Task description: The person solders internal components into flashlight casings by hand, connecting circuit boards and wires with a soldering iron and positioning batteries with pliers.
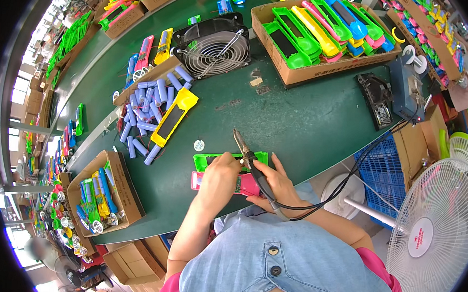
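Observation:
At the near edge of the green bench, my right hand (278, 185) grips a soldering iron (248, 156), its metal tip pointing up and away to the left. My left hand (219, 178) is closed, with its fingers curled down over two plastic housings; whatever the fingertips pinch is hidden. The green housing (203, 162) lies on the far side, and the pink housing (249, 185) sits right beside it, nearer to me. A small white round disc (198, 145) rests just beyond them on the left.
Blue cylindrical batteries (150, 99) with wires lie heaped to the left, a yellow housing (174, 118) against them. Behind stands a square metal fan (214, 47). Cartons of coloured housings (324, 66) flank the bench. The iron's black cables (344, 177) run rightward, near a white fan (436, 233).

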`<action>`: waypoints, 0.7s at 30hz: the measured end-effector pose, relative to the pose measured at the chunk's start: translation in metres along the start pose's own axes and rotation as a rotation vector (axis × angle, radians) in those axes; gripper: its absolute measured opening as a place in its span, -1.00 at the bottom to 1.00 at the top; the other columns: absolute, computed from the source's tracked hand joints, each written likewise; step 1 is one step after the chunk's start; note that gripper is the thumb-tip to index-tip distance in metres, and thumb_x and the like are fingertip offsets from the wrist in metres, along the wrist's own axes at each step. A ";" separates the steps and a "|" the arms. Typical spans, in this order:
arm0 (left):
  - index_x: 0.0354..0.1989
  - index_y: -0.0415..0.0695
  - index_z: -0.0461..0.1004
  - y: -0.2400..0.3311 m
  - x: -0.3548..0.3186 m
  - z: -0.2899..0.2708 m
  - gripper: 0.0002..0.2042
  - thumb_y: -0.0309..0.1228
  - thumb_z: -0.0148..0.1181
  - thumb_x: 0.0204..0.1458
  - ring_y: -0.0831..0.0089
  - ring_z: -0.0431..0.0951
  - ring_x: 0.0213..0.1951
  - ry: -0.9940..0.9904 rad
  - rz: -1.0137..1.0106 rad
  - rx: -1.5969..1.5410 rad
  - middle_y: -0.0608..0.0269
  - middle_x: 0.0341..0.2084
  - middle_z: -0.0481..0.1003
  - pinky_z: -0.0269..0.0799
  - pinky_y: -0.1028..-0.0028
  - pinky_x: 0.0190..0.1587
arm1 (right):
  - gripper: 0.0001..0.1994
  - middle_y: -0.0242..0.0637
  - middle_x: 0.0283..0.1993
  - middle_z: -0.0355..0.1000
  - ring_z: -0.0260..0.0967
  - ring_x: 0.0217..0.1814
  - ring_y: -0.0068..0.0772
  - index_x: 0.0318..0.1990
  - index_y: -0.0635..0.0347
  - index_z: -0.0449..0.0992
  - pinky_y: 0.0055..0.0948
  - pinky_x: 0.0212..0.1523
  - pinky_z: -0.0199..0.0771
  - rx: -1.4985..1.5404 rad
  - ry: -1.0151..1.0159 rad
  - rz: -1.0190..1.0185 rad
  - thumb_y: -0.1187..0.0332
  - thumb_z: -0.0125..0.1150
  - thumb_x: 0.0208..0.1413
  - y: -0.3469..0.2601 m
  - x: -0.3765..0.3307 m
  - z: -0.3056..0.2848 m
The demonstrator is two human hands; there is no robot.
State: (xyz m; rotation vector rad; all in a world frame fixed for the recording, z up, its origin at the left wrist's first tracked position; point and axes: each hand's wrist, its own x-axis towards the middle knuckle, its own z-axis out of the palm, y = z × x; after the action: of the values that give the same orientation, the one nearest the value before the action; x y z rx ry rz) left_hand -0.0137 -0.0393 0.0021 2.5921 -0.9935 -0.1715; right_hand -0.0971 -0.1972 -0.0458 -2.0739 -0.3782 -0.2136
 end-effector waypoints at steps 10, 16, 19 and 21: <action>-0.37 -0.14 0.52 -0.008 -0.021 -0.004 -0.77 -0.60 0.20 -0.30 0.34 0.43 -0.33 0.231 0.301 -0.173 0.25 -0.37 0.42 0.40 0.41 -0.32 | -0.17 -0.26 0.14 0.29 0.28 0.11 -0.19 0.17 0.19 -0.02 0.05 0.33 -0.35 0.007 -0.114 0.104 0.44 0.39 -0.30 0.014 0.033 -0.047; -0.47 -0.12 0.49 -0.001 -0.017 0.039 -0.82 -0.60 0.27 -0.32 0.32 0.41 -0.41 0.534 0.129 -0.288 0.30 -0.46 0.45 0.30 0.41 -0.38 | -0.20 -0.31 0.08 0.35 0.30 0.11 -0.23 0.13 0.19 0.03 0.04 0.33 -0.32 0.003 -0.054 0.091 0.39 0.41 -0.29 0.010 0.027 -0.046; -0.48 -0.10 0.50 0.012 -0.012 0.035 -0.83 -0.60 0.27 -0.31 0.33 0.38 -0.41 0.519 0.115 -0.206 0.30 -0.50 0.43 0.29 0.43 -0.37 | -0.42 -0.34 -0.15 0.49 0.44 -0.10 -0.32 -0.02 0.21 0.29 -0.02 0.32 -0.26 0.046 0.185 0.093 0.35 0.40 -0.26 0.003 0.008 -0.046; -0.49 -0.11 0.50 0.013 -0.016 0.035 -0.84 -0.59 0.28 -0.31 0.32 0.35 -0.41 0.508 0.095 -0.210 0.28 -0.48 0.39 0.28 0.43 -0.35 | -0.68 -0.37 -0.44 0.51 0.46 -0.40 -0.46 -0.28 0.21 0.47 -0.07 0.30 -0.17 -0.040 0.306 0.077 0.32 0.39 -0.22 -0.001 -0.009 -0.048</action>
State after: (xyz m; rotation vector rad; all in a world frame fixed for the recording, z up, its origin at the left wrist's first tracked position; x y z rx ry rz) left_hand -0.0421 -0.0481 -0.0257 2.2226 -0.8506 0.3706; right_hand -0.1055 -0.2399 -0.0237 -2.0494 -0.1081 -0.4883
